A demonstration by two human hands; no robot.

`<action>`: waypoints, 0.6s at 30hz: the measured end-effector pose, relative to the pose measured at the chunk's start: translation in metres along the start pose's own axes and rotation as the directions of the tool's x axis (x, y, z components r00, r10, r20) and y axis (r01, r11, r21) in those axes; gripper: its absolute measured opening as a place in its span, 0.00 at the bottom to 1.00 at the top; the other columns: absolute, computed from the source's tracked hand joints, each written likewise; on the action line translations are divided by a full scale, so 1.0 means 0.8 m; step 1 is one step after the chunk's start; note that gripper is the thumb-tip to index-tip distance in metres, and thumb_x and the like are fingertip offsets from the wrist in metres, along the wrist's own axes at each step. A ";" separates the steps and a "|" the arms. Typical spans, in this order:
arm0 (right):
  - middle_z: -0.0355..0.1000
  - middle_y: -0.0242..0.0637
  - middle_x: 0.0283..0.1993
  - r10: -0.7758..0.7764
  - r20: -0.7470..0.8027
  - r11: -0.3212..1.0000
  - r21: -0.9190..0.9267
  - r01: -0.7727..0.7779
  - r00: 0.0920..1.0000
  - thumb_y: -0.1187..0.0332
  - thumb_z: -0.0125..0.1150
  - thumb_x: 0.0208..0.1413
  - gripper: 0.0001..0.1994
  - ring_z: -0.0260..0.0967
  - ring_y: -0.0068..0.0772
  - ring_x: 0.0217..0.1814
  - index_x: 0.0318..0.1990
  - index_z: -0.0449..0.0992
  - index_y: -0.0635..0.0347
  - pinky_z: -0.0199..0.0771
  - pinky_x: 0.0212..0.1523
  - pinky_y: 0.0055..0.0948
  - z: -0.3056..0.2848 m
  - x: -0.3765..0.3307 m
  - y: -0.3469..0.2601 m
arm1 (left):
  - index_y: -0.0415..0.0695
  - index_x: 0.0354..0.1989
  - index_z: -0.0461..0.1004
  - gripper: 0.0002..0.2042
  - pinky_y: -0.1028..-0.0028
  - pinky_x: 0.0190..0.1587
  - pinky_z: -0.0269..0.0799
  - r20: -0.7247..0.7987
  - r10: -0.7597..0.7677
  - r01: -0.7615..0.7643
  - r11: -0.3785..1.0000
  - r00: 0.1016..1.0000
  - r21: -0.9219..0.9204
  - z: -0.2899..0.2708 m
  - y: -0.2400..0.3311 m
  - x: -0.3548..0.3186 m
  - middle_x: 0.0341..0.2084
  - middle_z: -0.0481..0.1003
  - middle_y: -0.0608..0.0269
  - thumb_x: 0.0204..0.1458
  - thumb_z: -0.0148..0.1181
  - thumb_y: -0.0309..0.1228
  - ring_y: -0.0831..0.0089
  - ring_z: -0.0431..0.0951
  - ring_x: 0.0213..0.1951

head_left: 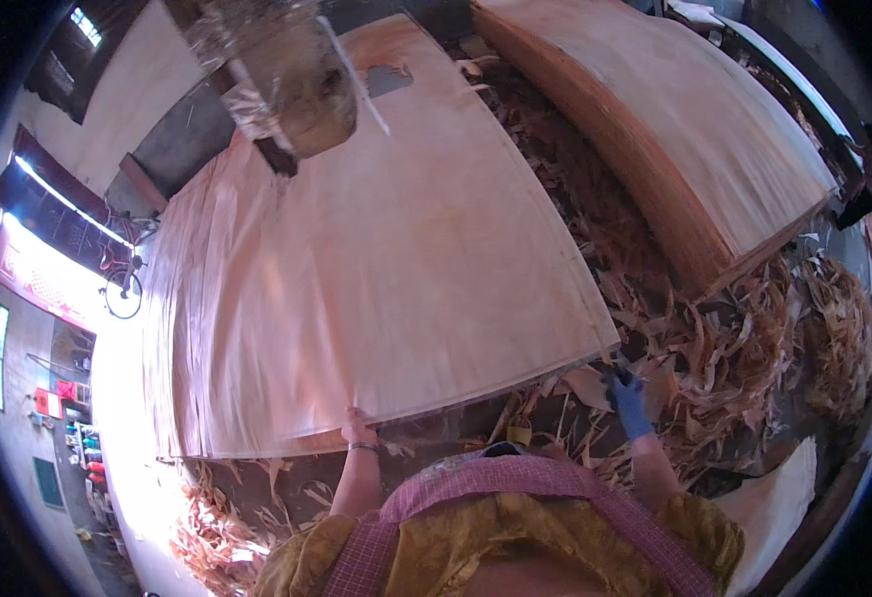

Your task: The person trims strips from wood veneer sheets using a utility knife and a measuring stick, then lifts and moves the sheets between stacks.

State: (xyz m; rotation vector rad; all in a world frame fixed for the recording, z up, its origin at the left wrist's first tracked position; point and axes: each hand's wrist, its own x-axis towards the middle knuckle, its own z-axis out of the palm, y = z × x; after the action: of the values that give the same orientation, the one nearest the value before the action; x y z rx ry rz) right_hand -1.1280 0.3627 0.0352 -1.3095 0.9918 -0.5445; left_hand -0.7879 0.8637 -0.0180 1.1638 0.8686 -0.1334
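Observation:
A broad stack of thin, pale pinkish wood veneer sheets [436,239] spreads out in front of me. My bare left hand [358,430] grips the near edge of the top veneer sheet, which bulges up a little beside it. A band circles that wrist. My right hand [629,402], in a blue glove with dark fingers, is at the near right corner of the stack. Its fingers look curled, but what is in them is too small and dark to make out. A loose veneer scrap [587,386] lies beside the glove.
Another thick veneer stack [675,119] stands at the right. Curled veneer scraps [724,348] fill the floor between the stacks, with another heap [212,537] at lower left. Overhead hangs a box-like object [296,80]. A bicycle [122,289] and a person [864,179] are farther off.

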 end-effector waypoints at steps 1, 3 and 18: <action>0.67 0.24 0.18 0.013 0.019 1.000 -0.023 -0.012 1.000 0.60 0.63 0.57 0.12 0.61 0.19 0.14 0.29 0.78 0.59 0.56 0.15 0.22 0.031 0.006 -0.006 | 0.47 0.34 0.73 0.10 0.66 0.28 0.71 -0.003 -0.004 0.004 1.000 1.000 -0.013 0.008 -0.004 -0.004 0.27 0.72 0.72 0.56 0.61 0.40 0.73 0.73 0.30; 0.70 0.27 0.22 0.064 0.073 0.993 -0.108 -0.056 0.995 0.59 0.61 0.59 0.12 0.63 0.19 0.19 0.29 0.79 0.57 0.60 0.19 0.22 0.109 0.004 -0.074 | 0.47 0.36 0.74 0.11 0.65 0.30 0.72 -0.050 0.008 -0.011 0.999 0.999 -0.053 -0.001 0.000 -0.011 0.29 0.73 0.71 0.56 0.61 0.41 0.72 0.74 0.31; 0.66 0.25 0.18 0.049 -0.052 0.998 0.047 -0.047 0.997 0.51 0.64 0.55 0.17 0.57 0.18 0.14 0.25 0.73 0.52 0.54 0.15 0.23 0.166 0.011 -0.034 | 0.48 0.35 0.72 0.11 0.63 0.30 0.73 0.103 -0.086 0.101 0.982 0.991 -0.159 0.005 0.016 -0.033 0.29 0.72 0.68 0.56 0.61 0.41 0.69 0.74 0.32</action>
State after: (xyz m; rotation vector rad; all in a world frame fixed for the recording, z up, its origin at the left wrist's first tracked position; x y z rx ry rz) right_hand -1.0062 0.4210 0.0528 -1.2327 1.0465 -0.5652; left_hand -0.7969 0.8567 0.0094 0.9554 0.8336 -0.1897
